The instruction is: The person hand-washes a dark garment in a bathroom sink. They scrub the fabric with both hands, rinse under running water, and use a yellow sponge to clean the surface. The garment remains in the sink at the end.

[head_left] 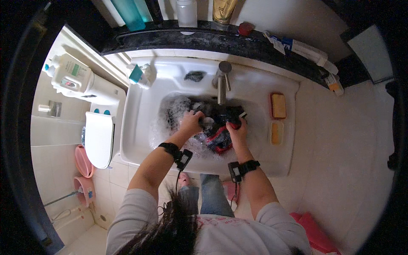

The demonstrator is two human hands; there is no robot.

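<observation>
Dark wet clothes with red trim [219, 140] lie in soapy water in the white sink [138, 127]. My left hand [191, 122] is closed on a dark part of the cloth, just left of the tap, and its fingertips are partly hidden by fabric and foam. To the right, my right hand [237, 131] grips the dark garment near its red edge, with a small pale tag beside the fingers. White suds [160, 127] gather mostly at the basin's left side. Each wrist carries a black strap with a small device.
A metal tap [222, 83] rises behind the basin. Two soap bars in dishes [278, 106] sit on the right rim, and a teal-and-white tube [137, 76] on the left. Bottles [186, 15] line the dark shelf [170, 42]. A toilet [100, 140] and pink basins [85, 161] stand left.
</observation>
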